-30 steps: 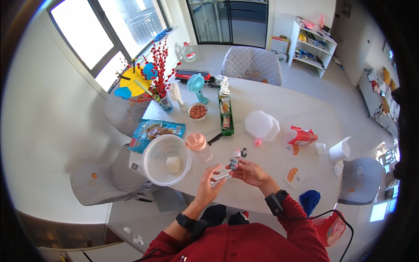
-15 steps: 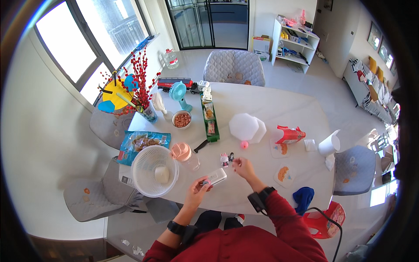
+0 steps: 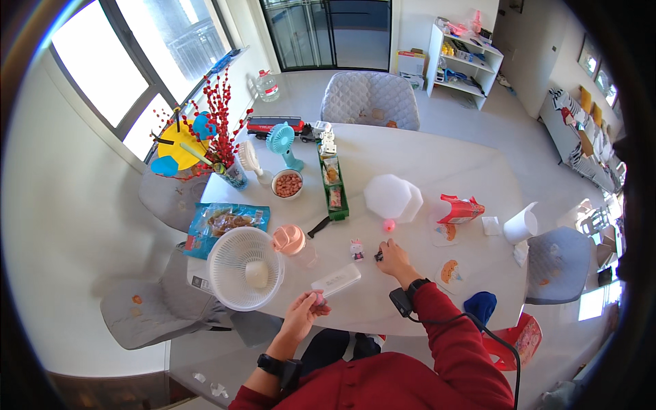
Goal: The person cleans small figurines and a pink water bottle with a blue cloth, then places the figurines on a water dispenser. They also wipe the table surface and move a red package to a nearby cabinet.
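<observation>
Well, the left hand [image 3: 299, 317] pinched a pinkish toy [image 3: 320, 300] beside a white case [image 3: 336, 279], while the right hand [image 3: 394, 260] gripped a dark toy [image 3: 378, 256] near a rabbit figurine [image 3: 357, 251].

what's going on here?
A person in a red top is handling small items at a white table. The left hand holds a small pinkish-grey thing in its fingers. The right hand is at a small dark toy; whether it grips it isn't clear. A pink-and-white figurine and a flat white case are on the table between the hands, untouched.
</observation>
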`<state>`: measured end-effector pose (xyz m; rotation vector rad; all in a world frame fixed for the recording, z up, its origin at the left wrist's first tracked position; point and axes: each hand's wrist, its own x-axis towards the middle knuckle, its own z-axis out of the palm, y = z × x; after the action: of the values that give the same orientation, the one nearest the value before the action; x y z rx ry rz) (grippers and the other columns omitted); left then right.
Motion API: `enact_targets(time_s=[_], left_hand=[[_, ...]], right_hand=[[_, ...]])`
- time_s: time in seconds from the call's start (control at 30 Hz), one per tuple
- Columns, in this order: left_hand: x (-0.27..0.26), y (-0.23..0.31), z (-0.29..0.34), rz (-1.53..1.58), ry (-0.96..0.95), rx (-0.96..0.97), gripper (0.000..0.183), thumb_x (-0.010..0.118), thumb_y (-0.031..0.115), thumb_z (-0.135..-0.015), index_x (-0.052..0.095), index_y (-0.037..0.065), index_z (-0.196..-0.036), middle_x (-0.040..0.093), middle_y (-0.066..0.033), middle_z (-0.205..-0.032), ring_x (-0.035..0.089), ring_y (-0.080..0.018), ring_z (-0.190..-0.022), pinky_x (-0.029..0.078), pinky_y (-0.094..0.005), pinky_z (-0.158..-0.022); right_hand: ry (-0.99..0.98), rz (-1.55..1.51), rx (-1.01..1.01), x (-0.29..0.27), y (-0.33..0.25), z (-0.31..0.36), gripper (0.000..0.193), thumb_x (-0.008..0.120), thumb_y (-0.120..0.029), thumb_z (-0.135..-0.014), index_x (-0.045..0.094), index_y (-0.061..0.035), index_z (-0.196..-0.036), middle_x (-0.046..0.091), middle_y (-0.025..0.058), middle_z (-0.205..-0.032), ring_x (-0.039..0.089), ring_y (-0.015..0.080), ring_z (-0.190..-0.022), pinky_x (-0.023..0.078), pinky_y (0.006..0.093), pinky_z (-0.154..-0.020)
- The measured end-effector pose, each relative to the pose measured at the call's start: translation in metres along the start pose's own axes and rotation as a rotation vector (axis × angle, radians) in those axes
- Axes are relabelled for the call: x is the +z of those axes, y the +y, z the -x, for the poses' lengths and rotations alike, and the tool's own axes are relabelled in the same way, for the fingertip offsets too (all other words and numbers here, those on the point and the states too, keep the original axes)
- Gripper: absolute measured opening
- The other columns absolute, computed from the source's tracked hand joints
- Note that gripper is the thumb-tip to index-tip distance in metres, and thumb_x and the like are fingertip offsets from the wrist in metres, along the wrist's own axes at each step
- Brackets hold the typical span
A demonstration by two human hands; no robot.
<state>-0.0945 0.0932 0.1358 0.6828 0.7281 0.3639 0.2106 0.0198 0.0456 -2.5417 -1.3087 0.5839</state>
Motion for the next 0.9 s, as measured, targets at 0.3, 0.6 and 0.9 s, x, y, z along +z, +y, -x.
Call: enact_targets(time_s=[0.3,0.6,0.9], left_hand=[[0.03,-0.019,-0.034,0.09,-0.225,-0.42,0.041,0.042,0.036,-0.097,0.054,0.0,-0.113,0.061,-0.0111,-0.096,0.061,-0.0254,-0.083,0.05,-0.0351,-0.069],[0.035,-0.028,-0.028,0.055,-0.327,-0.397,0.035,0.048,0.033,-0.097,0.057,0.001,-0.108,0.06,-0.0075,-0.079,0.055,-0.0158,-0.06,0.037,-0.0254,-0.047],[0.018,-0.022,-0.007,0.099,-0.114,-0.27,0.017,0.057,0.013,-0.093,0.058,0.0,-0.104,0.06,-0.0086,-0.077,0.057,-0.0168,-0.067,0.044,-0.0271,-0.058]], right_hand=[[-0.125,-0.836,-0.374,-0.054,-0.046,0.099,0.048,0.077,-0.028,-0.07,0.061,-0.0094,-0.111,0.06,0.012,-0.102,0.06,0.0279,-0.091,0.05,0.0385,-0.081],[-0.217,-0.711,-0.371,-0.056,-0.058,0.08,0.046,0.078,-0.034,-0.069,0.063,-0.0099,-0.106,0.064,0.01,-0.098,0.062,0.0282,-0.091,0.049,0.0379,-0.081],[0.065,-0.202,0.196,0.013,-0.056,-0.031,0.063,0.077,-0.046,-0.063,0.053,-0.0022,-0.102,0.064,0.0187,-0.104,0.064,0.0335,-0.092,0.051,0.0425,-0.078]])
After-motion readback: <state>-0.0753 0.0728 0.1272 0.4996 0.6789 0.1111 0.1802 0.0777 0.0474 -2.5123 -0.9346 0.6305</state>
